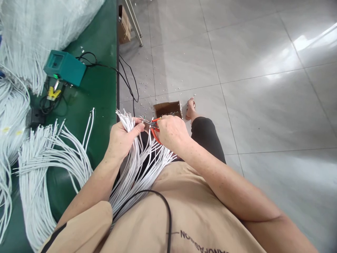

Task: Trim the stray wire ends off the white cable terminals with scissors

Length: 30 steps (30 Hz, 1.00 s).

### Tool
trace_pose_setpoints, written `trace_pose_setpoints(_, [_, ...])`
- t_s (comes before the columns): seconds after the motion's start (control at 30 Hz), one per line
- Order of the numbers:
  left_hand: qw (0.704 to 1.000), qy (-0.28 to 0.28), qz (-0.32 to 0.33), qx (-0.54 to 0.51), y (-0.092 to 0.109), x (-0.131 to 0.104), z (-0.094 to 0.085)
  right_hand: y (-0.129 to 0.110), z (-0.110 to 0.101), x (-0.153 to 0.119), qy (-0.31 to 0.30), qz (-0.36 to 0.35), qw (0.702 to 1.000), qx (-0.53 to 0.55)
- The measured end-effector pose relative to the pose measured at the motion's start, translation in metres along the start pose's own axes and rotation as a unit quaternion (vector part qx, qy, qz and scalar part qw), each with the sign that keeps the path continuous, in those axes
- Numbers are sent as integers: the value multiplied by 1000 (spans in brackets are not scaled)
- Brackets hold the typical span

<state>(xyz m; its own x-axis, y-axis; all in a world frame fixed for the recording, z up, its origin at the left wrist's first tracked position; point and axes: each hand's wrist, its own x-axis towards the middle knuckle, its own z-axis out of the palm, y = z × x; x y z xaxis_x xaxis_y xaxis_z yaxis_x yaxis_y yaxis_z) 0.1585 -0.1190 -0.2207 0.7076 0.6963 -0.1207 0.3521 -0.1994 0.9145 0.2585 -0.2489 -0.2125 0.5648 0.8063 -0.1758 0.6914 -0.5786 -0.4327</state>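
Note:
My left hand [123, 137] is closed around a bundle of thin white wires [135, 160], whose cut ends stick up above the fingers. The rest of the bundle runs down across my lap. My right hand [173, 131] grips a pair of red-handled pliers or cutters [156, 136]; which kind I cannot tell. Their metal jaws point left and lie close to my left thumb and fingertips. Whether a single wire sits between the jaws is too small to make out.
A green table [104, 95] on the left holds more white wire bundles [39, 175], a teal box-shaped device [65, 67] with black cords, and a plastic-covered heap [50, 21]. An open cardboard box [168, 107] with small scraps stands on the tiled floor [252, 105], bits scattered around it.

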Motion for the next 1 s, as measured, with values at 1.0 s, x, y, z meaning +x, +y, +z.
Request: trace_pose_setpoints(1.0, [996,-72,7,-44,16,-7,-2,12,0,-12,27,44,983,179])
